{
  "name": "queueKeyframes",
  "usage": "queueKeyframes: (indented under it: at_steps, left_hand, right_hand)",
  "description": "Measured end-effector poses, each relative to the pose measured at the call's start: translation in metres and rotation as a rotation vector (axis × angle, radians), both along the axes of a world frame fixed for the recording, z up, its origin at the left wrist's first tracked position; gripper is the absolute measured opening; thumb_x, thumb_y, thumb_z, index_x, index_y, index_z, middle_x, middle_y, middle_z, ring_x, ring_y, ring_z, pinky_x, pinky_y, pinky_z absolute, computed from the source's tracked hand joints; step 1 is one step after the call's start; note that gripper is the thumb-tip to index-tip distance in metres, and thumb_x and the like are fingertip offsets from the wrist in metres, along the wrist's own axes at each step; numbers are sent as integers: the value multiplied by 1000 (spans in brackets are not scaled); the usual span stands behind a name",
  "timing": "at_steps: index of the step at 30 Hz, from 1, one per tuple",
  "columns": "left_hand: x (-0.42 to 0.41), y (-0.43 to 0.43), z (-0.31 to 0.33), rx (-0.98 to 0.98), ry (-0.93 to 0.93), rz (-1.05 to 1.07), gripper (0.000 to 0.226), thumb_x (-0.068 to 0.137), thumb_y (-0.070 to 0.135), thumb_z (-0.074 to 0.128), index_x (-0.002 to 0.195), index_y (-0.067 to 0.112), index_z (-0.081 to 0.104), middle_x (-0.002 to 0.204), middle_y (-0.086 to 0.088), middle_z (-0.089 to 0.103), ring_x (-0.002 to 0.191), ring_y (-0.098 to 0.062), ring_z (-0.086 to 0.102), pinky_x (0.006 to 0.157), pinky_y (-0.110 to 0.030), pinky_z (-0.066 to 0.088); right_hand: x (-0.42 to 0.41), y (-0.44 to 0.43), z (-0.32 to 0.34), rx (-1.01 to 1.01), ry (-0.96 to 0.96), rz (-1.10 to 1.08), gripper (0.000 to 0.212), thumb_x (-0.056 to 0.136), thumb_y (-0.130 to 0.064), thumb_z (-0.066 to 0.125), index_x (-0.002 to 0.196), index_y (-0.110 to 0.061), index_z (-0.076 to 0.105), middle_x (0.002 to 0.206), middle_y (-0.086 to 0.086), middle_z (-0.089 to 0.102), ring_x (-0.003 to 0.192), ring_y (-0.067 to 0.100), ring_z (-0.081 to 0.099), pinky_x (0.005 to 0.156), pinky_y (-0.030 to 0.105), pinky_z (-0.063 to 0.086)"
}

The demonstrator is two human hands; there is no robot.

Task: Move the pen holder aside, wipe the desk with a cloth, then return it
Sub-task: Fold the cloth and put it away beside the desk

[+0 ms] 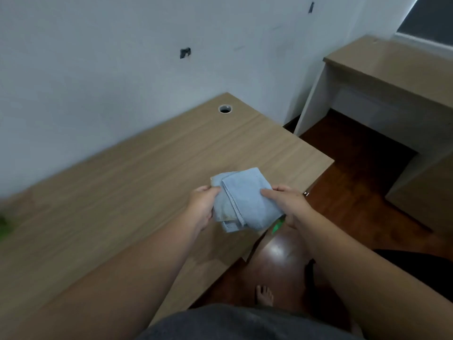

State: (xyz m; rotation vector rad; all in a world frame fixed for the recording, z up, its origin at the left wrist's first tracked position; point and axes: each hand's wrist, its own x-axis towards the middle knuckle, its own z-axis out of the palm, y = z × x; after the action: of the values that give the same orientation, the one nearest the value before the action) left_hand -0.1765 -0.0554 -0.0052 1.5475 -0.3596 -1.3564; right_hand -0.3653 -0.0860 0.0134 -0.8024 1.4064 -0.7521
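Observation:
A folded light blue cloth (242, 200) is held up just above the right end of the wooden desk (127, 182). My left hand (202, 206) grips its left edge. My right hand (286, 204) pinches its right side, thumb on top. The pen holder does not show clearly; only a blurred green shape (3, 228) sits at the far left edge of the view.
A round cable hole (225, 109) lies near the desk's back right corner, by the white wall. A second desk (392, 69) stands to the right across a gap of dark wooden floor (355, 173). The desk's front edge runs beside my bare foot (264, 295).

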Motion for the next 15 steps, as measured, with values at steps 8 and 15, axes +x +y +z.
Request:
queueKeyframes:
  at_steps: [8, 15]
  left_hand:
    - [-74, -80, 3, 54, 3, -59, 14, 86, 7, 60, 78, 17, 53, 76, -4, 64, 61, -15, 62, 54, -26, 54]
    - [-131, -145, -2, 68, 16, -54, 13, 84, 7, 66, 91, 9, 55, 83, -8, 68, 66, -17, 66, 47, -25, 55]
  right_hand:
    - [-80, -82, -1, 25, 77, -28, 24, 77, -15, 74, 97, -8, 62, 94, 14, 68, 78, 27, 64, 65, 33, 53]
    - [-136, -164, -6, -10, 183, -9, 25, 76, -15, 75, 97, -6, 66, 92, 11, 69, 76, 24, 65, 59, 30, 53]
